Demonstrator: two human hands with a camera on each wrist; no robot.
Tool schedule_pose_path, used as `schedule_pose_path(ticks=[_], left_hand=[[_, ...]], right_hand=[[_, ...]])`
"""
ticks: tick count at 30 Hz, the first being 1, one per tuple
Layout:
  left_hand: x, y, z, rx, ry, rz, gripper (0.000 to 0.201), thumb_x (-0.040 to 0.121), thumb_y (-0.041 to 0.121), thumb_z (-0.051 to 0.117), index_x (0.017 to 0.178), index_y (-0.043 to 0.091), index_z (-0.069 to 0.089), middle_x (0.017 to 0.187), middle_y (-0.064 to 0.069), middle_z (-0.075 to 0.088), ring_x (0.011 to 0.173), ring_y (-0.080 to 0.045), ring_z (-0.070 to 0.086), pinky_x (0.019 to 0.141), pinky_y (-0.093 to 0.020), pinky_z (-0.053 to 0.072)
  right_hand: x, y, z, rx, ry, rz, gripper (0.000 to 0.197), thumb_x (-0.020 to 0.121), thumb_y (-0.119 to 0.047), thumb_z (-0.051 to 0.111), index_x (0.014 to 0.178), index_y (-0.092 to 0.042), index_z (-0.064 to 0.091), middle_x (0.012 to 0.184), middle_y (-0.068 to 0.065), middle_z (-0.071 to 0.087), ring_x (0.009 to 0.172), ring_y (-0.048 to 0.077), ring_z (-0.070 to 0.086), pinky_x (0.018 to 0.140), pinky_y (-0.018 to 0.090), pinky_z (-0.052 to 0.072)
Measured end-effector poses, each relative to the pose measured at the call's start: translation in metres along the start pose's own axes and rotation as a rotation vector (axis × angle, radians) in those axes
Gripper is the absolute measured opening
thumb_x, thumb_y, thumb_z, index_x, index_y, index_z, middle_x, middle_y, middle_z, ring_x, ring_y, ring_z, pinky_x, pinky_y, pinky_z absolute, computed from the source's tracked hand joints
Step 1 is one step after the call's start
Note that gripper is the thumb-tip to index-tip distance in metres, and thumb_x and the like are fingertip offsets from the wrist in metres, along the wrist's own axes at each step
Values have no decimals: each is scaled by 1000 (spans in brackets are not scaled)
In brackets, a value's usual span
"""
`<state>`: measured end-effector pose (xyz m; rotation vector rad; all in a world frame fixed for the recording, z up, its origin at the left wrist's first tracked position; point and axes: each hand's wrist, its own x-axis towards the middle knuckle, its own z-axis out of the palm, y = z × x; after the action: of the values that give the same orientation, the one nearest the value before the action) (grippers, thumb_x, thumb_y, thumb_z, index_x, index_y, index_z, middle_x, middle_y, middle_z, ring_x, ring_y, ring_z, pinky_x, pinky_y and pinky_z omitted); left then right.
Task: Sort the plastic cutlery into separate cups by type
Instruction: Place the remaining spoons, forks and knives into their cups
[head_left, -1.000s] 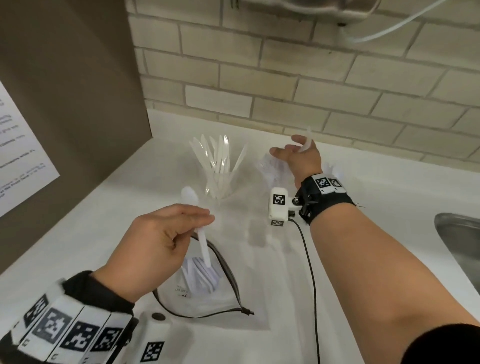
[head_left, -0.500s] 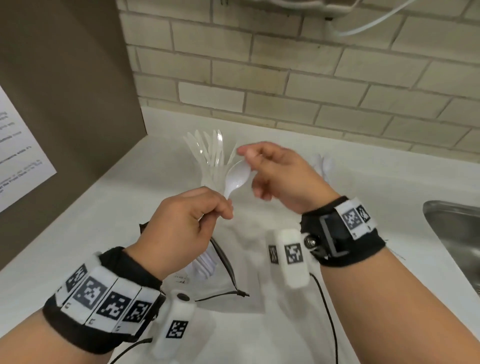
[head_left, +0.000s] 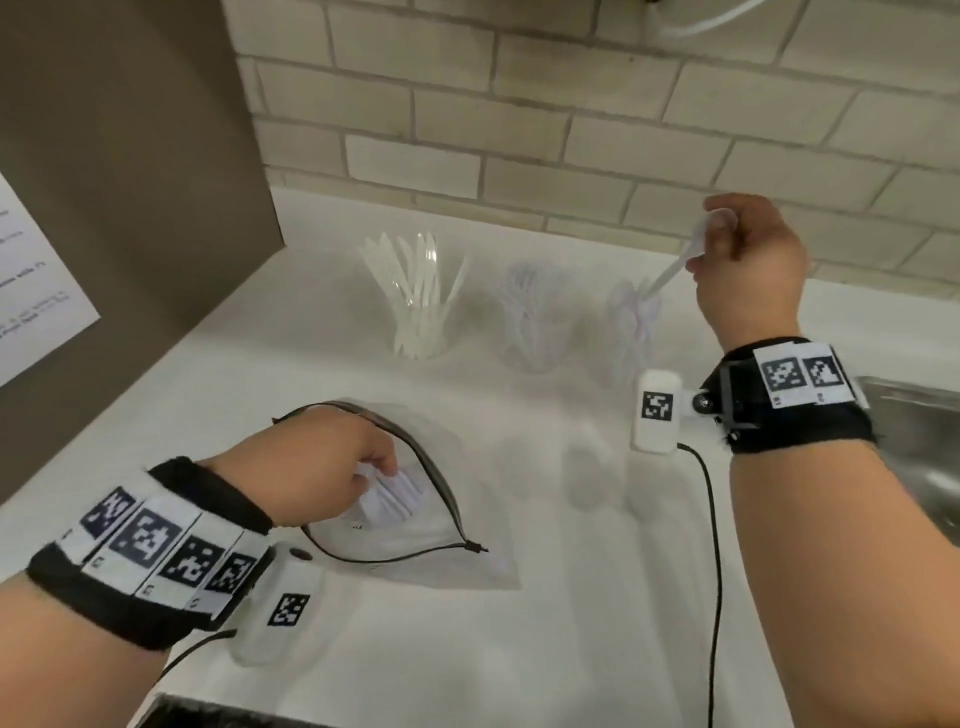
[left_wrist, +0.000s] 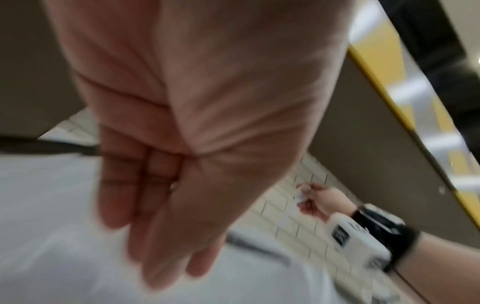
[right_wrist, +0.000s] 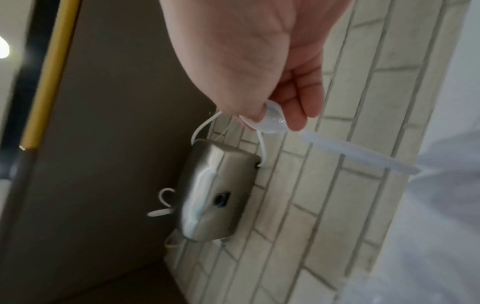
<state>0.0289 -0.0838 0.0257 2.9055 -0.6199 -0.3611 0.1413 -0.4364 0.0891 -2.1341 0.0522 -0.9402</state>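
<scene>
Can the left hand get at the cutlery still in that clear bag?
Probably yes: the left hand is already inside the clear bag's open mouth, fingers at the white cutlery. Nothing blocks it.

Lighting is soft and even from above, pretty bright, so the white countertop (head_left: 519, 649) nearly blows out and the clear cups (head_left: 535, 317) melt into it. Shadows are faint, just pale blobs on the counter. The head view is reasonably sharp in the middle but the brick wall (head_left: 519, 130) bows from wide-angle distortion. The left wrist view is smeared with motion blur, the left hand (left_wrist: 182, 144) close-up and mushy. The right wrist view is softer at the edges; the metal box (right_wrist: 218, 191) carries a streak of glare, and a lamp flares at the far left edge.
</scene>
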Motion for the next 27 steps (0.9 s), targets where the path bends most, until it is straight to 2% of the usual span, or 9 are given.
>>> schedule_pose_path(ticks=[3,6,10,13,17,19,21,24,27], left_hand=[[5,4,12,120,-93,3,39,88,16,51,118,38,62,116,16,60,110,-7,54,90,-17,39],[9,6,16,194,-144,-15,42,86,15,53,120,38,61,118,10,60,107,-13,57,91,-25,44],[15,14,11,258,-198,-36,42,87,14,57,126,29,57,121,0,61,108,-20,58,89,-25,43],[19,15,10,242,-195,-27,35,93,12,48,125,20,57,121,-6,60,105,-25,60,83,-26,44],[22,11,19,282,-256,72,55,85,7,56,136,24,46,131,-2,48,113,-24,54,93,-34,47],[25,9,23,307,-255,96,58,83,10,58,138,24,44,133,-1,45,115,-24,51,95,-38,47],[27,11,29,315,-209,82,51,85,11,58,133,21,46,130,-1,46,113,-23,51,94,-36,47],[33,15,33,258,-177,37,36,90,11,55,125,17,52,124,-4,52,104,-20,59,85,-27,48],[41,20,30,202,-174,24,35,88,9,57,122,15,54,120,-5,54,99,-21,62,83,-30,50]], right_hand=[[8,24,14,-164,-75,9,37,94,-29,33,113,-15,61,94,16,70,89,37,66,80,37,50],[8,36,31,-336,-196,82,35,99,-21,33,120,-12,59,113,18,66,107,37,59,87,33,42],[4,34,55,-778,-378,373,42,97,-23,34,136,-32,49,137,11,48,130,34,37,104,47,32],[2,29,62,-930,-432,444,44,96,-24,34,140,-25,41,139,15,38,129,35,32,104,52,29],[-4,22,52,-851,-297,279,47,97,-34,31,144,-31,33,145,11,34,130,34,30,101,51,28],[-14,7,49,-793,-292,178,45,94,-34,37,139,-28,42,145,9,35,130,36,30,101,51,29],[-27,-13,51,-677,-340,58,40,91,-30,44,128,-23,55,140,9,42,128,37,36,103,49,33],[-56,-52,59,-407,-577,-174,31,88,-18,50,112,-19,69,124,5,64,114,29,57,99,31,42],[-95,-95,64,-156,-924,-286,27,82,-3,54,96,-16,74,96,-4,72,83,11,62,75,11,42]])
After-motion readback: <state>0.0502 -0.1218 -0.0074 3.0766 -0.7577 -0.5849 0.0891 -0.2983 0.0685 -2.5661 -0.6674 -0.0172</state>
